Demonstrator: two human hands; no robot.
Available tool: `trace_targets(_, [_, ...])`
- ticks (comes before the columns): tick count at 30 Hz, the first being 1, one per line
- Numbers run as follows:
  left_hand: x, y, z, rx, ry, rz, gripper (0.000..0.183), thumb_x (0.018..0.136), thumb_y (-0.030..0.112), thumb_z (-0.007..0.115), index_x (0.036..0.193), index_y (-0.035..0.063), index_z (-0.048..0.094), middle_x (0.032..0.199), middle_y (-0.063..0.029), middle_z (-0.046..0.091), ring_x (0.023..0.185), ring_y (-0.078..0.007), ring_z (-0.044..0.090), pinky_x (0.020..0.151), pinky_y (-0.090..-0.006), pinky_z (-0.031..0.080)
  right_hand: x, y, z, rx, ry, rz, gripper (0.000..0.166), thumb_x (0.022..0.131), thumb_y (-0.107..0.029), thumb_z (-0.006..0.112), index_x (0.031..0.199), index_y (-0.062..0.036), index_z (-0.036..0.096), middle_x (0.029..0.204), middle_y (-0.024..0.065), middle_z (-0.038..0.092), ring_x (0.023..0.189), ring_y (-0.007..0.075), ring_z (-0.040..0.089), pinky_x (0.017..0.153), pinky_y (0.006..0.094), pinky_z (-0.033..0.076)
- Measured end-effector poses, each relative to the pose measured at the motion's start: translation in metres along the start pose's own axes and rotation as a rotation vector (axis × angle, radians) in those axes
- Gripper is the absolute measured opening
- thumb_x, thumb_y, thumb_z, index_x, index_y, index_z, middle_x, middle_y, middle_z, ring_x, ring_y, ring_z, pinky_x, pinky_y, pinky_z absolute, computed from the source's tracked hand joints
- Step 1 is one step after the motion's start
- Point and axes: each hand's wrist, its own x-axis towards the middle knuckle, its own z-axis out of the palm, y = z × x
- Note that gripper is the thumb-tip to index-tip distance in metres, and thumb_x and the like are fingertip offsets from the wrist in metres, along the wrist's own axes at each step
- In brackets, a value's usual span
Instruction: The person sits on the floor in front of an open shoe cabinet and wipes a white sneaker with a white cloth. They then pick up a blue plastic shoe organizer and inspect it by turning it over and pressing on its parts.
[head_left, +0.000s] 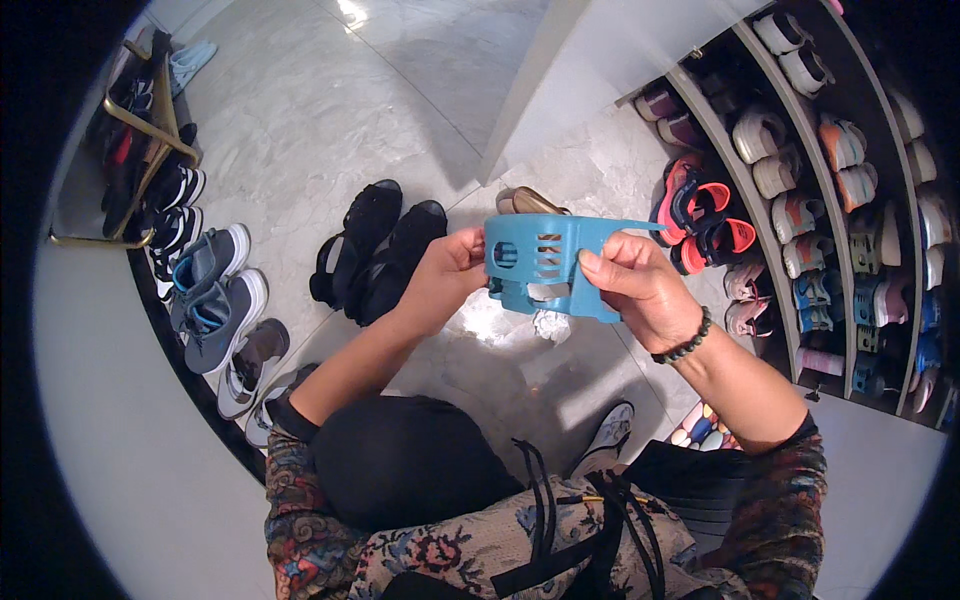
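Observation:
A blue plastic shoe rack slot (559, 259), the stacking kind with slits cut in its side, is held up between my hands over the floor. My left hand (450, 277) grips its left end. At the right end, my right hand (637, 277) has the thumb pressed on the near face and wears a beaded bracelet (686, 343). Behind the holder a tan shoe (534, 199) stands on the floor, partly hidden. Left of it lies a pair of black sandals (371, 247). A crumpled white thing (551, 325) shows just below the holder.
On the right, an open shoe cabinet (787, 97) holds several pairs, some on similar slots. Red and black sandals (694, 217) stand before it. A white cabinet door (570, 82) juts out ahead. Grey sneakers (225, 322) line the left side, near a gold-framed rack (142, 135).

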Motion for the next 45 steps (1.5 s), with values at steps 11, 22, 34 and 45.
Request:
trace_targets(11, [-0.004, 0.027, 0.016, 0.204, 0.108, -0.056, 0.059, 0.08, 0.018, 0.065, 0.13, 0.0065, 0.035, 0.122, -0.0075, 0.04, 0.102, -0.0159, 0.052, 0.083, -0.0304, 0.045, 0.018, 0.041, 0.003, -0.076, 0.218, -0.073, 0.029, 0.085, -0.021, 0.064, 0.061, -0.0113, 0.049, 0.055, -0.0067, 0.043, 0.049, 0.0033, 0.034, 0.046, 0.0196, 0.025])
trace_targets(22, [0.005, 0.03, 0.028, 0.378, 0.094, -0.016, 0.059, 0.082, 0.016, 0.063, 0.132, 0.0066, 0.034, 0.115, -0.0075, 0.047, 0.099, -0.0137, 0.05, 0.086, -0.0297, 0.042, 0.01, 0.024, 0.007, -0.101, 0.012, -0.128, 0.018, 0.082, -0.016, 0.066, 0.093, -0.0012, 0.064, 0.083, 0.0003, 0.064, 0.071, 0.0034, 0.055, 0.062, 0.0185, 0.044])
trace_targets(34, [-0.001, 0.014, 0.035, 0.435, 0.054, 0.037, 0.053, 0.082, 0.012, 0.062, 0.129, 0.0065, 0.039, 0.098, -0.0025, 0.053, 0.085, -0.0081, 0.051, 0.075, -0.0242, 0.043, 0.002, 0.046, -0.004, -0.009, 0.018, -0.168, 0.013, 0.078, -0.005, 0.066, 0.091, -0.0016, 0.065, 0.084, 0.0012, 0.064, 0.071, 0.0049, 0.056, 0.066, 0.0196, 0.046])
trace_targets(45, [0.004, 0.03, 0.023, 0.372, 0.049, 0.086, 0.06, 0.083, 0.029, 0.059, 0.134, 0.0061, 0.035, 0.117, -0.008, 0.044, 0.108, -0.0161, 0.044, 0.092, -0.0312, 0.037, 0.012, 0.033, -0.037, 0.261, -0.079, -0.012, 0.025, 0.089, -0.029, 0.056, 0.089, -0.0041, 0.06, 0.075, 0.0016, 0.06, 0.066, 0.0078, 0.054, 0.06, 0.02, 0.042])
